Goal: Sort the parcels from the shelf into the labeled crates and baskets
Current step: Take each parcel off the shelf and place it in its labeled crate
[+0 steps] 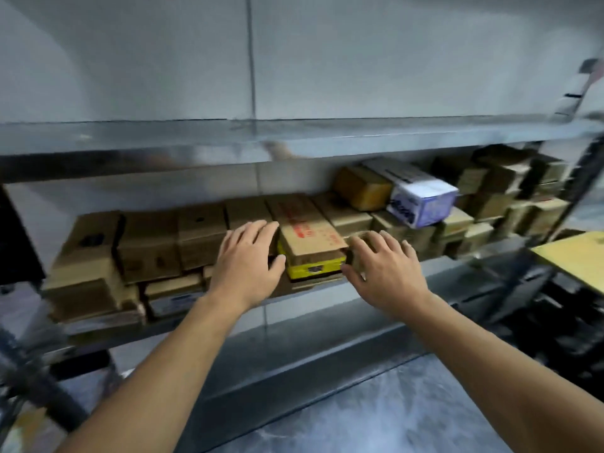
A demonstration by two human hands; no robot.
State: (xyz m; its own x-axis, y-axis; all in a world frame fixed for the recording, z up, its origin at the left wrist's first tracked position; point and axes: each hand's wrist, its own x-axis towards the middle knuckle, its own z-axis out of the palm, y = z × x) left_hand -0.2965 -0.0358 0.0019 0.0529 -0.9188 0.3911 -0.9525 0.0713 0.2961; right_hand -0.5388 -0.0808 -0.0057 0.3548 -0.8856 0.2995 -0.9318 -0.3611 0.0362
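A long cardboard parcel (305,228) with red print and a yellow front end lies on the metal shelf (327,308) among several brown cardboard parcels. My left hand (250,261) reaches in at its left side, fingers straight, thumb near the yellow end. My right hand (382,266) is at its right side, fingers spread over a neighbouring small box, thumb close to the parcel's front corner. Neither hand visibly grips it. The frame is blurred by motion.
A white and purple box (421,199) sits tilted on top of the stacked parcels to the right. More brown boxes (510,191) are piled at the far right. The upper shelf board (294,138) hangs just above. A yellowish flat surface (575,259) sticks in at the right edge.
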